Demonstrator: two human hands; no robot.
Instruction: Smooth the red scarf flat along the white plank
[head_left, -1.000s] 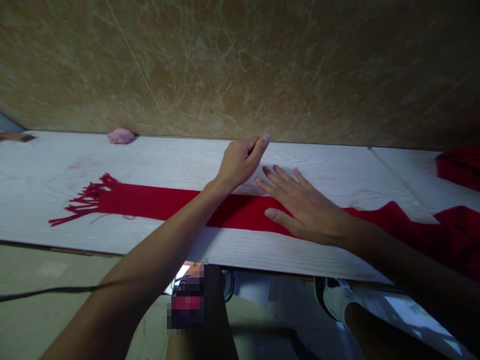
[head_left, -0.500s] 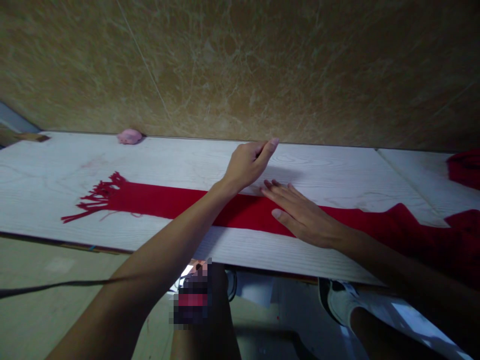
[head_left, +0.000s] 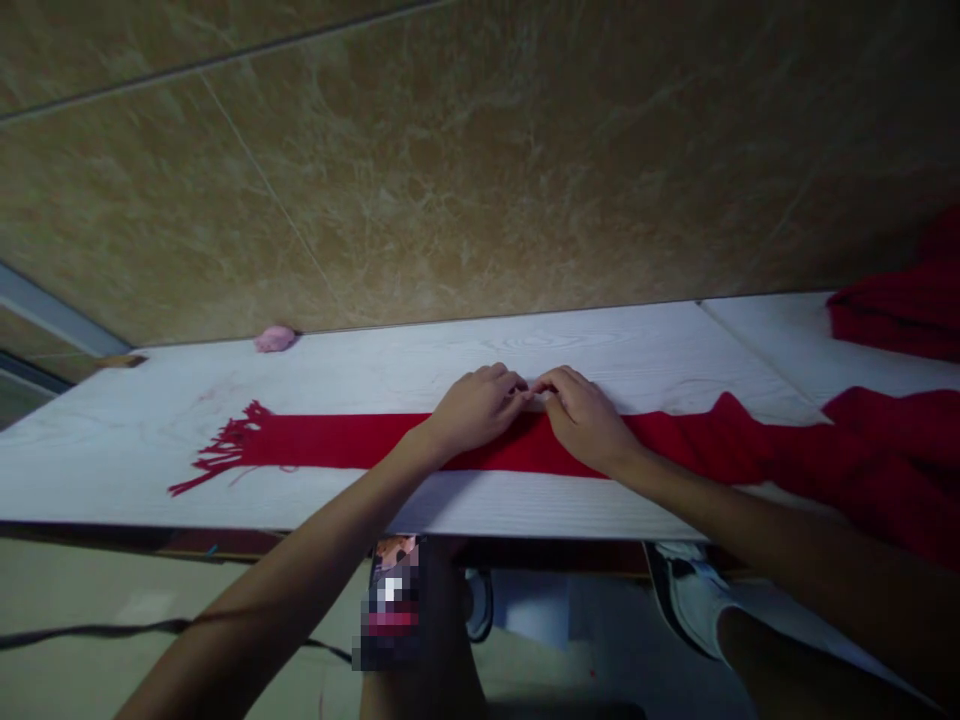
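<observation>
A long red scarf (head_left: 330,440) lies stretched flat along the white wood-grain board, with its fringe (head_left: 229,445) spread at the left end. Over the scarf's middle, my left hand (head_left: 480,408) and my right hand (head_left: 585,418) come together, fingertips almost touching near the far edge. Thumb and fingers of each hand are pinched closed. Whatever sits between those fingertips is too small or hidden to make out. Toward the right the scarf becomes wrinkled and bunched, partly behind my right forearm.
More red fabric (head_left: 900,310) is heaped at the far right. Against the tiled wall (head_left: 450,180) sits a small pink object (head_left: 275,339). A phone with a blurred screen (head_left: 394,600) rests on my leg below the board (head_left: 465,505). A dark strap (head_left: 90,631) hangs at lower left.
My left hand has come down toward the scarf, and my right hand has gone from flat, extended fingers to a pinch beside it. The camera view has tilted and shifted slightly.
</observation>
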